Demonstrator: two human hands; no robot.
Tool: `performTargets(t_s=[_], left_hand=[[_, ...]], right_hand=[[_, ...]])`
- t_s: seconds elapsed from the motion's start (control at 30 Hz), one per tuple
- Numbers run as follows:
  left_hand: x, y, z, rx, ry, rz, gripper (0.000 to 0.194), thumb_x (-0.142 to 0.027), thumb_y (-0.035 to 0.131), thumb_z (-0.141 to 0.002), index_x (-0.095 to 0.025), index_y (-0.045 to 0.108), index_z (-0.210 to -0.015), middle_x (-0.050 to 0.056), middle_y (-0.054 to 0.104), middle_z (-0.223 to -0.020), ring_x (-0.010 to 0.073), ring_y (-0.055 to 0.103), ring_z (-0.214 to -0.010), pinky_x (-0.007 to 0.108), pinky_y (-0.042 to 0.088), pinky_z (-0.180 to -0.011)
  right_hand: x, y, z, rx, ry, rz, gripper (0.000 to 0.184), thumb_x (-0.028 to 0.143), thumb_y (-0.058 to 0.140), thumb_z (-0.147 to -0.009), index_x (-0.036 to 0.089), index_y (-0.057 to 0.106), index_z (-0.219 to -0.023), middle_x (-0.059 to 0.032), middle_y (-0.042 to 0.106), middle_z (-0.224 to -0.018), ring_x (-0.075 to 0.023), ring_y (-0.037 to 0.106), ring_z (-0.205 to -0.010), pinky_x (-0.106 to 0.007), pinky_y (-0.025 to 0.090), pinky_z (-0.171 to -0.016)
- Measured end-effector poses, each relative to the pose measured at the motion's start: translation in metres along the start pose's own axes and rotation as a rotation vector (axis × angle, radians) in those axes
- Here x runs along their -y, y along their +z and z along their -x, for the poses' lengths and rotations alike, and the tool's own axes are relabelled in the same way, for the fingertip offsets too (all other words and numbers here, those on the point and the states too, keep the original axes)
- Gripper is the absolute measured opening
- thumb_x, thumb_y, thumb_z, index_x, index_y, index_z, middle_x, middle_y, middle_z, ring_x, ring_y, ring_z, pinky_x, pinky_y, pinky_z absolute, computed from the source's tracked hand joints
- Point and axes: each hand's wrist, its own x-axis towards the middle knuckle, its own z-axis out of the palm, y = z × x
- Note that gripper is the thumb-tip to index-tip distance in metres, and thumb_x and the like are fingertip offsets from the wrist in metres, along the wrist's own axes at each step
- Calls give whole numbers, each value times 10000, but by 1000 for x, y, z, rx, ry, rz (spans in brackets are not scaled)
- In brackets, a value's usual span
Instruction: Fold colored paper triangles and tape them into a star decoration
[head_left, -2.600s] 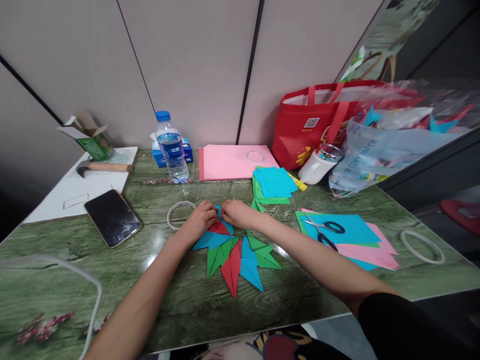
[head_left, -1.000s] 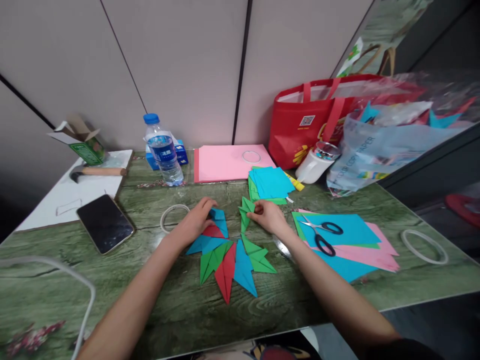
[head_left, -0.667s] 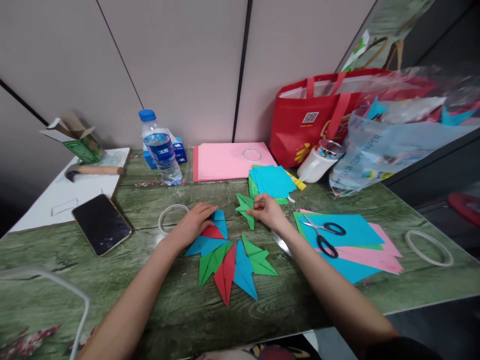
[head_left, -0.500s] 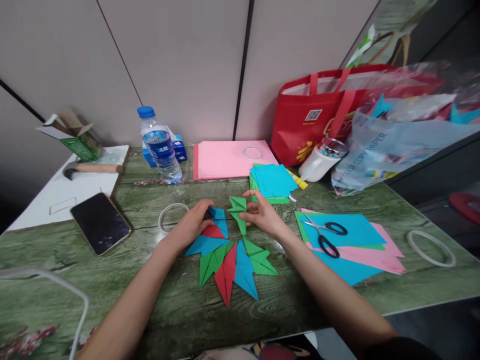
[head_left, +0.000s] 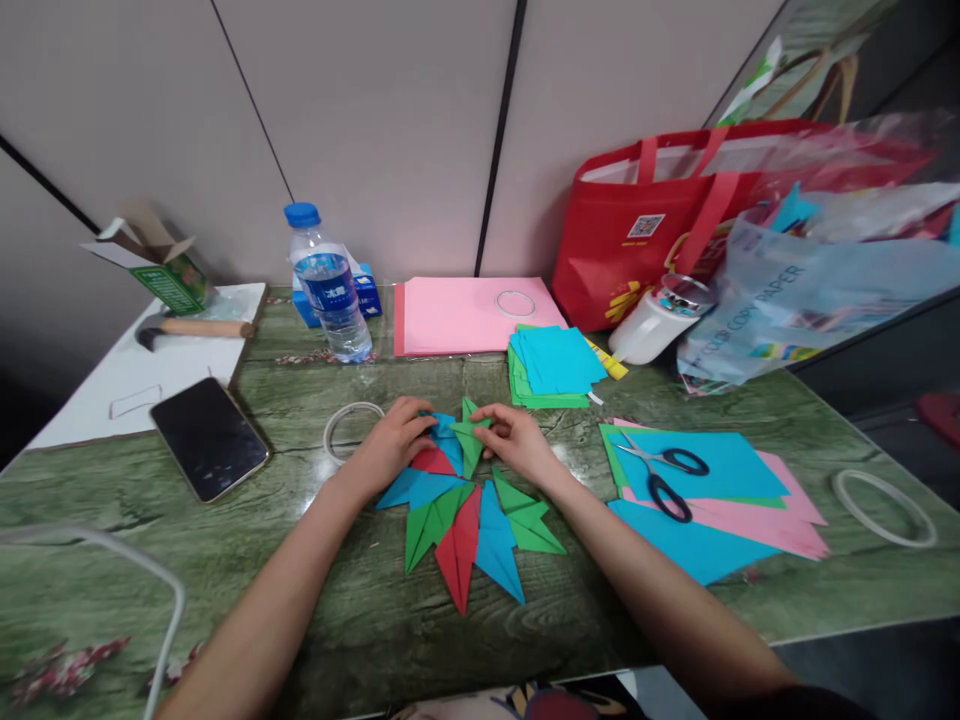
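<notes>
Several folded paper pieces in red, blue and green lie joined in a curved fan on the table, among them a red folded piece (head_left: pixel 459 550). My left hand (head_left: pixel 394 447) has its fingers closed on a blue folded piece (head_left: pixel 447 432) at the fan's upper left end. Between the thumb and fingers of my right hand (head_left: pixel 517 440) is a green folded piece (head_left: pixel 469 440), upright and right against the blue one. Another green folded piece (head_left: pixel 531 520) forms the fan's right end, below my right hand. The fingertips partly cover the blue piece.
Scissors (head_left: pixel 664 480) lie on coloured paper sheets (head_left: pixel 712 455) at the right. Behind my hands are blue paper squares (head_left: pixel 559 360), pink paper (head_left: pixel 457 315) and a water bottle (head_left: pixel 330 290). A phone (head_left: pixel 210 438), a hammer (head_left: pixel 199 327) and a white ring (head_left: pixel 341 430) are at the left.
My right hand has brought the green folded piece left, up against the blue piece, and it has turned more upright. My left hand stays at the blue piece. The view has shifted slightly.
</notes>
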Motion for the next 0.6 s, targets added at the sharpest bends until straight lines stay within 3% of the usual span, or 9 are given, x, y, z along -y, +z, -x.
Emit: performTargets(t_s=[0.2, 0.4, 0.6], left_hand=[[-5, -4, -2, 62, -18, 57, 89, -182, 522, -874, -164, 588, -816, 73, 617, -1021, 198, 521, -1003, 390, 480, -871], [0, -1, 1, 57, 17, 79, 135, -229, 493, -898, -167, 607, -936, 93, 627, -1115, 222, 516, -1119, 449, 470, -934], [1, 1, 3, 34, 5, 91, 154, -238, 479, -906, -169, 601, -971, 100, 625, -1125, 205, 539, -1116, 422, 483, -934]], right_hand=[[-2, -6, -1, -63, 37, -54, 206, 349, 580, -731, 180, 558, -846, 64, 530, -531, -110, 560, -428, -201, 397, -401], [-3, -2, -1, -31, 1, 23, 171, 310, 586, -732, 182, 576, -847, 74, 476, -491, -117, 568, -441, -196, 389, -397], [-3, 2, -3, -39, -6, -43, 250, 313, 626, -697, 202, 506, -885, 89, 449, -549, -103, 529, -443, -214, 436, -415]])
